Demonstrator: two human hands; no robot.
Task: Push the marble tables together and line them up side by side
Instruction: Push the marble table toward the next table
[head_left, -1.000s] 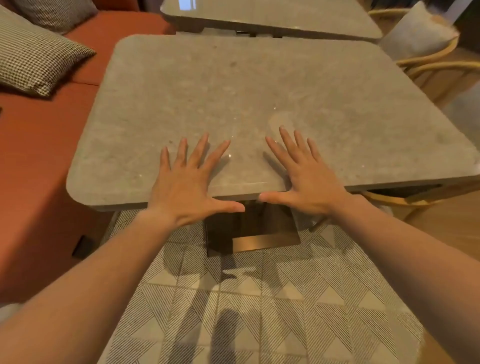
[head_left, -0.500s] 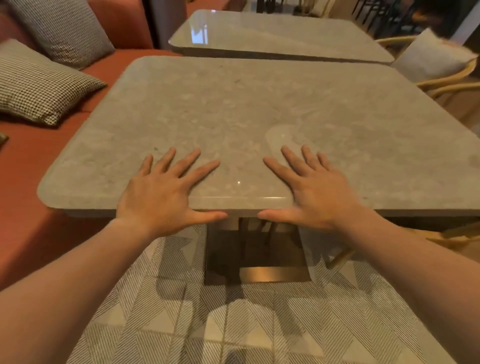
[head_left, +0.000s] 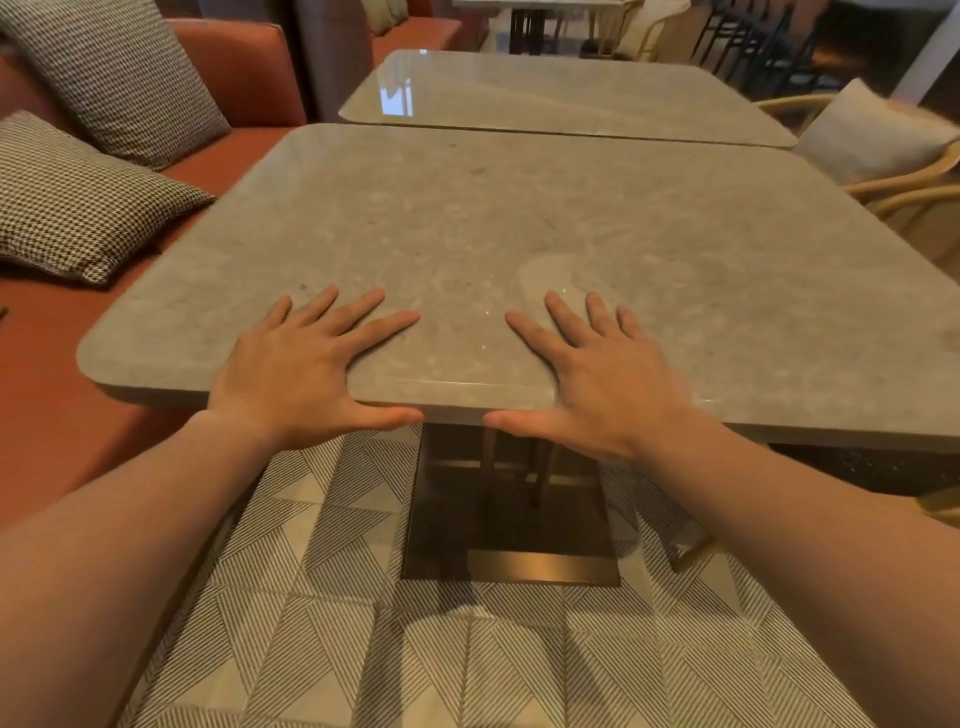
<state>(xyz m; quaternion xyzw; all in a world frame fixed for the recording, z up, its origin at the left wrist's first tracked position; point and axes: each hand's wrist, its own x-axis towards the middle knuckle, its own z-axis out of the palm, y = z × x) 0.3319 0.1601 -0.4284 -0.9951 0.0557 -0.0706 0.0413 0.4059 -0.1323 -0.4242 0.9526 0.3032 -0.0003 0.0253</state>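
Both hands lie flat on the near marble surface (head_left: 519, 234), left hand (head_left: 296, 374) and right hand (head_left: 597, 379) with fingers spread and thumbs hooked over its front edge. The far marble surface (head_left: 561, 93) sits at twelve o'clock, edges seemingly touching but offset toward one o'clock. Uneven pressure could swing the top askew — or nudge it against the wicker chair (head_left: 904, 182) at two o'clock — while bare palms may slip on polished stone.
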